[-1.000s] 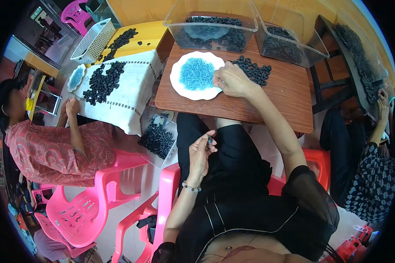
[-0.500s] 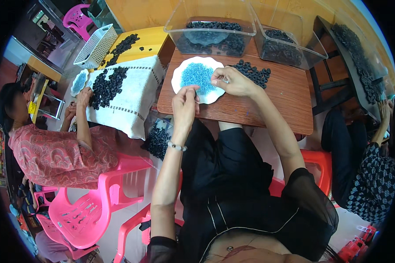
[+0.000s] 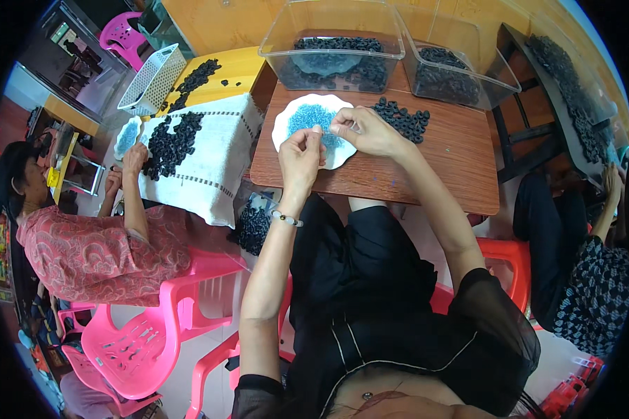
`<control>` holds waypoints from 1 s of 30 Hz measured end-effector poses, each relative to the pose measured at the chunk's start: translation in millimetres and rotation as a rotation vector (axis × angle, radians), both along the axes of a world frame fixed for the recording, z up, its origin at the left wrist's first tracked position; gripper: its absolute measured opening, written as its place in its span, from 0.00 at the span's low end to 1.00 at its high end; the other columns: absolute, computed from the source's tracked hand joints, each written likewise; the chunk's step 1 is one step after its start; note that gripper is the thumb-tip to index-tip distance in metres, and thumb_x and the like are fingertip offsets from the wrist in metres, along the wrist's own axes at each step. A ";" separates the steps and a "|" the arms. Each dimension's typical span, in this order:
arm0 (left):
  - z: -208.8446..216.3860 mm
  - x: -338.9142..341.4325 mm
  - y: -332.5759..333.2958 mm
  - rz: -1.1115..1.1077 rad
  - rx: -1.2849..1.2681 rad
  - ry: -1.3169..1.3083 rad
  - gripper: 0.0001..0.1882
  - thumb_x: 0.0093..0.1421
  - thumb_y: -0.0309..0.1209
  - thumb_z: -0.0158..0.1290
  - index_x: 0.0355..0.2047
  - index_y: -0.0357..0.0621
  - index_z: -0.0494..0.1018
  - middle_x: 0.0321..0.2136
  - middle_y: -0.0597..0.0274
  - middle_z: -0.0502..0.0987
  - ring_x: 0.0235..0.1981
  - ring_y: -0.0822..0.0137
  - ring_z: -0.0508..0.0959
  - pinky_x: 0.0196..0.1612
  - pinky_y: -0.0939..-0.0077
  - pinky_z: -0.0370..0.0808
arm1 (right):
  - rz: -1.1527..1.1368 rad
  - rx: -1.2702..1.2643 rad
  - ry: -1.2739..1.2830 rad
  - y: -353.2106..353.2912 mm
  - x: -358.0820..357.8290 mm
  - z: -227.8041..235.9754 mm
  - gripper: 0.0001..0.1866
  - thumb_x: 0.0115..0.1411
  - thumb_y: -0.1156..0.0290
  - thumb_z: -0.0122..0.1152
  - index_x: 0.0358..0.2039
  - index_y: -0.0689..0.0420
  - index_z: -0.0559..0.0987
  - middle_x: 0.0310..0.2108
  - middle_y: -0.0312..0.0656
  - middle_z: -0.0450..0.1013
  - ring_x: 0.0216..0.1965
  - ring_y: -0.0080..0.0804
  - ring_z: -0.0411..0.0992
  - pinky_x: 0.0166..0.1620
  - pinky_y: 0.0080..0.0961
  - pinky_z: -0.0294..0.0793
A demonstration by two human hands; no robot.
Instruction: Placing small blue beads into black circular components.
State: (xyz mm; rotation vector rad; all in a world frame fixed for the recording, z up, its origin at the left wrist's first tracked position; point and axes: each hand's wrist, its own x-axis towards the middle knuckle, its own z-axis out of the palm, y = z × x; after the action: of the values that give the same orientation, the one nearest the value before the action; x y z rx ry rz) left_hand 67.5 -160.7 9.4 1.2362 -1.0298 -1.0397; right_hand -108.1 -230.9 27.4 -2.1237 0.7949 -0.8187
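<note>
Head view: over on the far left, a co-worker in a red patterned top (image 3: pixel 101 255) sits side-on, above a pink chair (image 3: pixel 129 349).
Cloth side: here's a small scalloped dish (image 3: pixel 137 124) with blue in it, beside a white cloth (image 3: pixel 220 133) carrying a dark heap (image 3: pixel 171 146); a white basket (image 3: pixel 154 80) stands behind.
Floor gap: down between the tables, more dark pieces (image 3: pixel 253 227), partly hidden.
Left hand: and here's the left hand (image 3: pixel 302 157), at the plate's near side, fingers curled in; whether the tips close on anything, I can't tell.
White plate: a scalloped white plate (image 3: pixel 279 129) on the brown table (image 3: pixel 454 164), blue beads (image 3: pixel 309 115) spread across its middle, right behind both hands.
Right hand: the right hand (image 3: pixel 370 133) comes over the plate's right edge, thumb and forefinger bent towards each other; too small to tell what's between them.
Black rings: just right of the plate, loose black rings (image 3: pixel 402 122) on the wood.
Clear bins: a large clear bin (image 3: pixel 388 56) and a second clear bin (image 3: pixel 496 91) stand behind, both holding black pieces.
Far right: another co-worker's hand (image 3: pixel 613 183), beside a bench of black pieces (image 3: pixel 573 98).
</note>
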 end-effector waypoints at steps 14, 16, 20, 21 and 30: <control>-11.7 -4.1 0.5 0.050 -0.113 0.052 0.13 0.69 0.36 0.54 0.39 0.37 0.80 0.23 0.69 0.76 0.18 0.82 0.70 0.21 0.87 0.67 | -0.068 0.258 -0.167 -0.1 13.1 -13.4 0.16 0.64 0.62 0.64 0.28 0.65 0.81 0.25 0.40 0.79 0.29 0.21 0.71 0.35 0.26 0.73; -12.7 -2.2 0.4 0.055 -0.106 0.032 0.13 0.69 0.36 0.55 0.39 0.38 0.80 0.23 0.69 0.77 0.18 0.82 0.70 0.21 0.87 0.66 | -0.076 0.282 -0.166 2.6 14.2 -13.9 0.16 0.64 0.60 0.65 0.33 0.63 0.82 0.28 0.33 0.76 0.30 0.17 0.70 0.37 0.20 0.70; -9.3 -0.1 1.5 0.065 -0.066 -0.012 0.14 0.70 0.36 0.53 0.37 0.37 0.80 0.22 0.69 0.76 0.17 0.82 0.70 0.20 0.87 0.66 | -0.103 0.256 -0.159 6.1 12.9 -12.1 0.14 0.62 0.62 0.66 0.34 0.63 0.82 0.30 0.33 0.77 0.30 0.16 0.70 0.36 0.20 0.70; -8.0 -0.1 1.7 0.070 -0.066 0.000 0.14 0.70 0.36 0.52 0.36 0.36 0.79 0.21 0.69 0.76 0.17 0.82 0.70 0.19 0.86 0.66 | -0.112 0.251 -0.149 5.5 11.6 -13.7 0.13 0.61 0.63 0.67 0.35 0.62 0.82 0.31 0.34 0.78 0.31 0.17 0.71 0.37 0.21 0.70; -4.7 -5.7 16.4 0.028 -0.015 0.159 0.13 0.70 0.35 0.52 0.36 0.38 0.79 0.22 0.69 0.76 0.17 0.82 0.69 0.20 0.87 0.66 | -0.104 0.061 -0.142 23.7 7.8 3.6 0.13 0.58 0.63 0.69 0.38 0.57 0.83 0.36 0.38 0.81 0.37 0.28 0.75 0.43 0.29 0.70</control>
State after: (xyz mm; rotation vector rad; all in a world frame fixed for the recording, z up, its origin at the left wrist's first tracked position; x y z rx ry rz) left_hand 61.8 -144.2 4.7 1.1339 -0.8937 -1.0880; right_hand -100.3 -207.2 31.0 -1.9601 0.8498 -0.9752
